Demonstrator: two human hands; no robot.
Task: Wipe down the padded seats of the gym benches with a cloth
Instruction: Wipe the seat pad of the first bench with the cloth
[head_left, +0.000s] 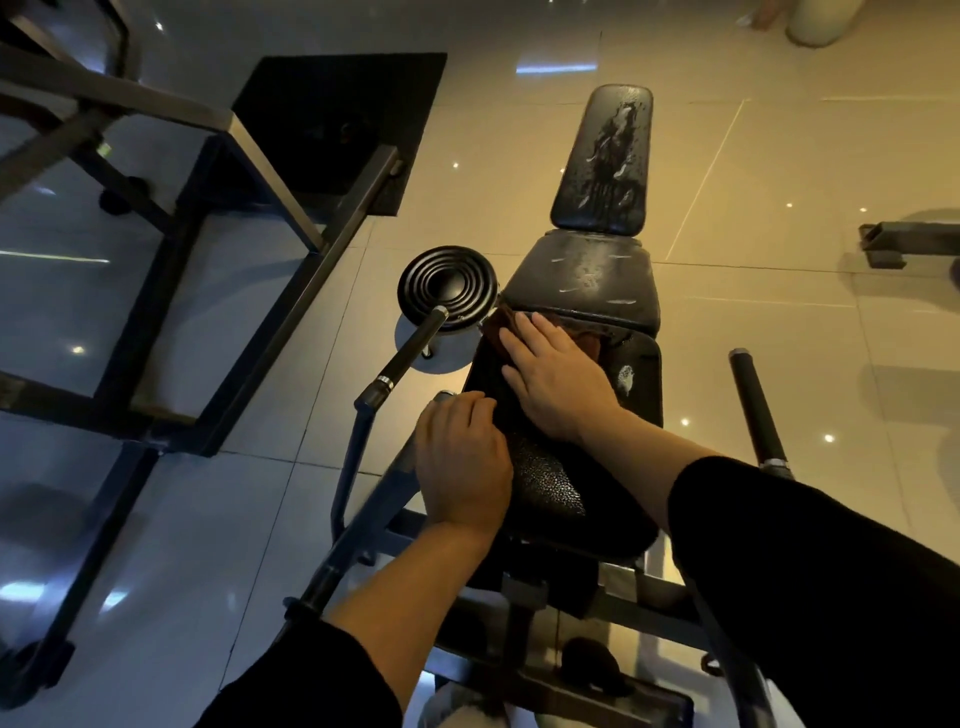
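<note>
Head view, looking down on black gym bench (582, 280) w/ three padded sections in a row running away from camera. R hand (558, 384) flat, fingers straight and together, pressing dark brown cloth (498, 330) onto far end of nearest seat pad (550, 488), right at the gap to the middle pad (584, 286). Cloth bunched under fingertips, poking out to L of fingers and a bit to R past them. L hand (462, 462) resting on L edge of same seat pad, fingers curled over the rim; can't tell how tight the grip is. Both forearms bare, black sleeves (810, 571) pushed up near elbows. Seat pad surface pebbled, shiny near L hand, small pale scuff toward R side. Middle pad worn, pale scratches across it. Far back pad (605, 161) badly cracked, peeled patches down its centre. Black round ribbed plate (447, 286) on a bar (410, 348) just L of bench, near cloth but apart from it. Another black foam-gripped bar (756, 410) to R of bench. Dark metal rack frame (208, 249) on L, black mat (337, 124) under its far part. Glossy beige tile floor (753, 171) w/ light spots reflected. Another frame piece (904, 241) at R edge, cut off.
</note>
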